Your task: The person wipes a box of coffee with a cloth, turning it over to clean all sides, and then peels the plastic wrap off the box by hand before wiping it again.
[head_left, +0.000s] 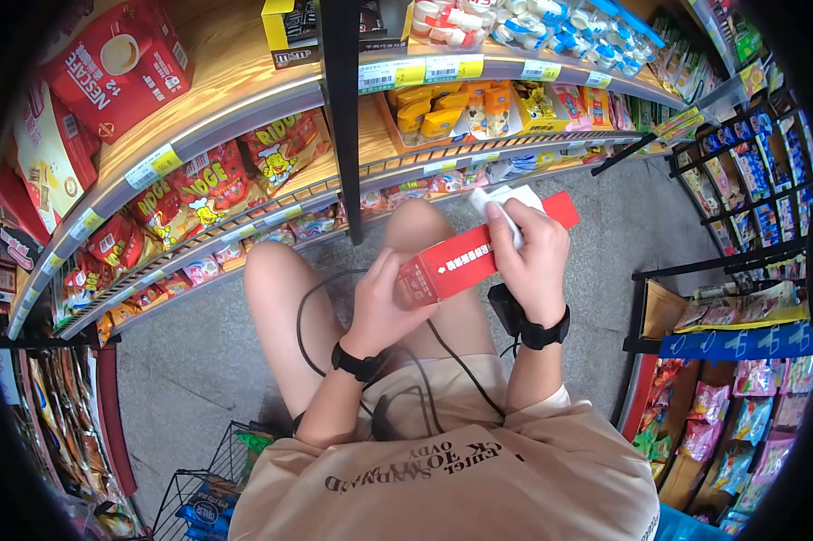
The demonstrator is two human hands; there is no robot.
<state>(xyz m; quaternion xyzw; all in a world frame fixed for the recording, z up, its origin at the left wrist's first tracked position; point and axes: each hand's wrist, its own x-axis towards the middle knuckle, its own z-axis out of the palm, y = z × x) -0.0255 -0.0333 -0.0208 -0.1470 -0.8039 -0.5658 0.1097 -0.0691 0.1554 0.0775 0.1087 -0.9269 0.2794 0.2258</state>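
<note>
A long red box (465, 261) with white lettering is held in front of my knees, tilted up to the right. My left hand (386, 305) is closed around its lower left end. My right hand (531, 257) is closed on a crumpled white cloth or tissue (480, 204), thumb on top, pressing it against the upper side of the box near its right end. The box's underside is hidden. Black bands are on both wrists, and a dark cable hangs across my lap.
Curved shelves with red snack bags (214, 183), a red Nescafe bag (118, 68) and yellow packets (429, 115) stand ahead. A black post (340, 117) rises left of my knees. A wire basket (176, 487) with blue packets sits at lower left. Candy racks (708, 401) line the right.
</note>
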